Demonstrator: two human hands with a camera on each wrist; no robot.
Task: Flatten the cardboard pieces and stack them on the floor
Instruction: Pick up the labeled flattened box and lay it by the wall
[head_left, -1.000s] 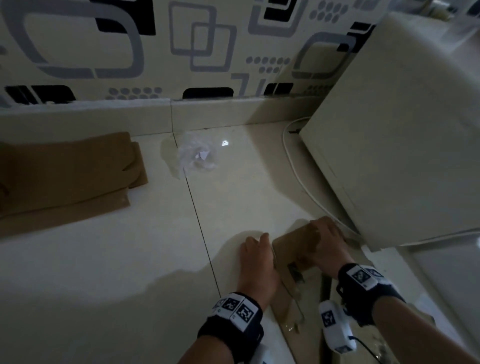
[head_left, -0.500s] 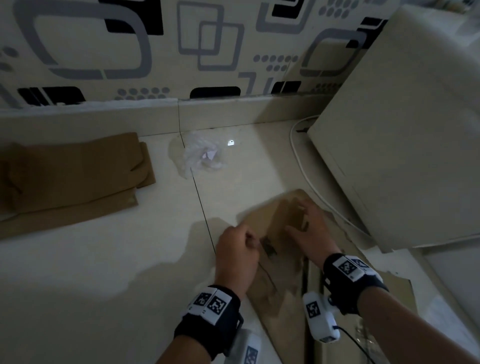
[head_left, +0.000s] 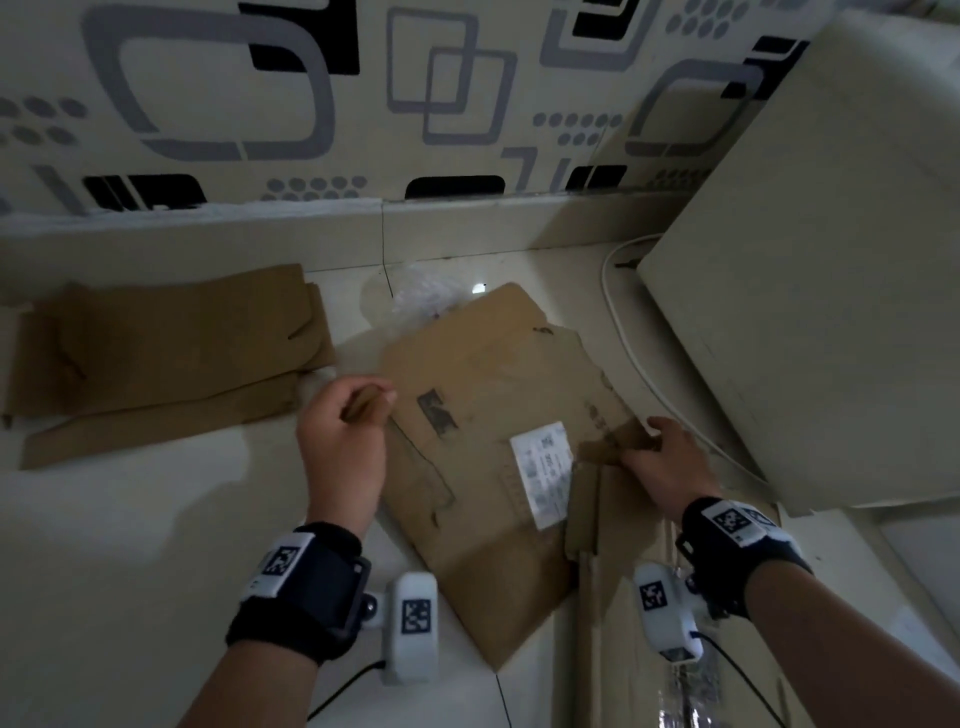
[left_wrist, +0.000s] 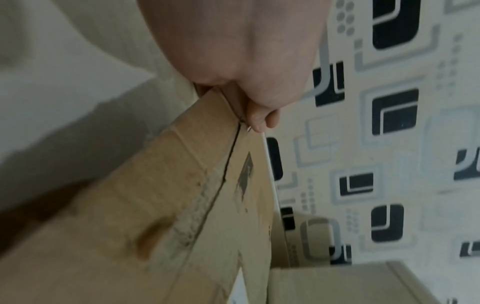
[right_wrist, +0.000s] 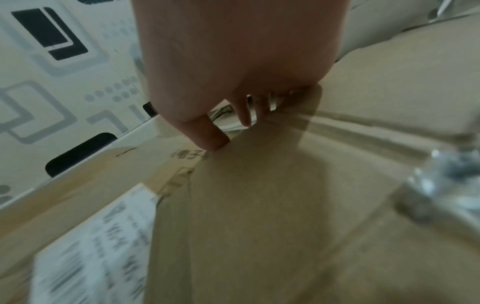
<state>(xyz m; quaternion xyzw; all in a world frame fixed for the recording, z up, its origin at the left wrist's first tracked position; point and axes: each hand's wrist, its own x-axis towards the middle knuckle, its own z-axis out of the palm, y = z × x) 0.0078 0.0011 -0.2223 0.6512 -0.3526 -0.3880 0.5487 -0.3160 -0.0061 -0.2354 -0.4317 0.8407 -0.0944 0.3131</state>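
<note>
A large flattened brown cardboard piece (head_left: 493, 415) with a white shipping label (head_left: 545, 473) hangs tilted above the floor between my hands. My left hand (head_left: 363, 410) pinches its left corner, fingers curled round the edge, as the left wrist view shows (left_wrist: 249, 111). My right hand (head_left: 636, 447) grips its right edge; in the right wrist view the thumb (right_wrist: 210, 135) presses on top and the fingers curl under. A stack of flattened cardboard (head_left: 161, 358) lies on the tiled floor at the left, near the wall.
A cream cabinet (head_left: 805, 286) stands at the right, with a white cable (head_left: 618, 322) along its base. A crumpled clear plastic bag (head_left: 421, 296) lies by the skirting behind the held piece. More cardboard (head_left: 618, 649) lies under my right arm. The patterned wall (head_left: 363, 104) closes the back.
Both hands have lifted the cardboard piece from beside the cabinet and swung it up and left. It now spreads wide between them, label side showing.
</note>
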